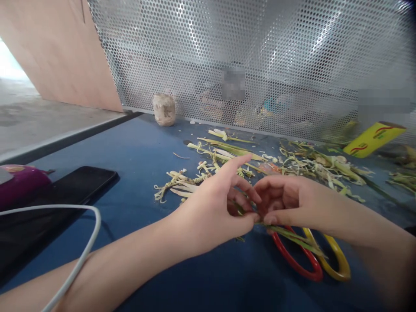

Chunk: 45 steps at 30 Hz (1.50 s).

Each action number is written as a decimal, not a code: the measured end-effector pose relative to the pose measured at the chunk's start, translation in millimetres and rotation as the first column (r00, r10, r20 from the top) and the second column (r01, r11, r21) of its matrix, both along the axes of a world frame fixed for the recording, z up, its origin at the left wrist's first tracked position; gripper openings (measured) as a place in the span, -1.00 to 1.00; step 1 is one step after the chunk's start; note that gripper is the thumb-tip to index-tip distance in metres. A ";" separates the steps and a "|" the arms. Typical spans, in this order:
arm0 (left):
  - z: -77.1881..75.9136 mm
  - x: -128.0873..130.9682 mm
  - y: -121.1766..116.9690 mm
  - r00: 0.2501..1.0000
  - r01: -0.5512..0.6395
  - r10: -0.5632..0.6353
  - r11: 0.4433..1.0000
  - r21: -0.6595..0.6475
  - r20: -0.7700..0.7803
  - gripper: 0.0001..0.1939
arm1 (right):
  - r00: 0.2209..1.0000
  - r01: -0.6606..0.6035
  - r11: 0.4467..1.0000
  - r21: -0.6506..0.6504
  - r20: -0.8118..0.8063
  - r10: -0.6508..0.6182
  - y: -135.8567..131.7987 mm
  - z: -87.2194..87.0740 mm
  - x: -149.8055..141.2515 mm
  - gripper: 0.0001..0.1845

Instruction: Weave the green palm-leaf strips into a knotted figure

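Note:
My left hand [224, 199] and my right hand [292, 201] meet over the blue tabletop, with thumbs and fingertips nearly touching. Between them they pinch narrow green leaf strips [295, 237], whose loose ends trail down to the right below my right hand. The left index finger sticks out while its thumb and other fingers close on the strips. Under the strips lie a red loop handle [300, 258] and a yellow loop handle [338, 260], which look like those of scissors; the blades are hidden. Just beyond my left hand is a pile of pale knotted leaf pieces [178, 180].
Long leaf blades [234, 149] and a heap of scraps [318, 162] lie farther back. A yellow printed tube [373, 138] leans at right. A wrapped jar-like object [164, 109] stands by the perforated metal panel [182, 47]. At left are a black phone [87, 184], a purple object [26, 184] and a white cable [92, 238].

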State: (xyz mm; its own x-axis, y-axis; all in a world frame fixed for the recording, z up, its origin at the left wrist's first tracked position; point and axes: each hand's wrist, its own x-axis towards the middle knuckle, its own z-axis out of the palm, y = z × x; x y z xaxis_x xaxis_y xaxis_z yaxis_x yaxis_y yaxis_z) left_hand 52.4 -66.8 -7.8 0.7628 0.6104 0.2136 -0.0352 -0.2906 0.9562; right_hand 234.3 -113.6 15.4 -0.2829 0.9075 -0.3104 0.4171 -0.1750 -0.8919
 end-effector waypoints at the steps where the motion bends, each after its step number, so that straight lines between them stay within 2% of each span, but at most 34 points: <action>1: -0.2 0.4 -0.3 1.000 -0.002 0.002 1.000 -0.029 0.002 -0.23 | 1.000 0.001 1.000 -0.003 0.002 -0.001 -0.2 -0.8 0.1 -0.67; 5: 0.1 1.4 0.1 1.000 -0.007 0.007 0.996 -0.087 0.007 -0.26 | 1.000 0.013 1.000 0.005 -0.007 -0.013 -0.9 -2.6 0.5 -0.72; 10: 3.4 0.1 0.5 0.999 -0.046 0.046 0.997 -0.057 0.002 -0.37 | 0.998 0.060 0.997 0.048 0.009 -0.060 -2.2 0.0 0.8 -0.70; 15: 5.7 -3.3 -0.6 0.990 -0.101 0.100 0.995 -0.002 -0.095 -0.33 | 0.999 0.035 0.999 0.039 0.035 -0.036 -3.1 1.4 -0.5 -0.66; 22: 3.7 -4.8 -3.2 0.971 -0.100 0.097 0.995 0.000 -0.218 -0.28 | 0.993 0.094 0.992 0.089 0.066 -0.100 -4.0 1.8 -2.9 -0.61; 31: 4.6 -1.3 -3.8 0.985 -0.107 0.101 0.994 -0.033 -0.138 -0.39 | 0.993 0.113 0.984 0.141 0.010 -0.116 -3.2 2.4 -7.8 -0.64; 39: 3.8 -2.6 0.4 0.988 -0.083 0.087 0.996 0.033 -0.127 -0.37 | 0.995 0.072 0.991 0.112 -0.075 -0.064 -4.4 1.1 -8.1 -0.54; 42: 2.7 -3.2 0.0 0.984 -0.083 0.092 0.995 0.064 -0.154 -0.37 | 0.996 0.079 0.989 0.128 -0.061 -0.072 -4.1 0.8 -7.3 -0.51; 45: 1.9 -3.9 -0.2 0.982 -0.089 0.099 0.994 0.067 -0.163 -0.38 | 0.994 0.108 0.981 0.164 -0.012 -0.107 -3.0 1.2 -7.1 -0.60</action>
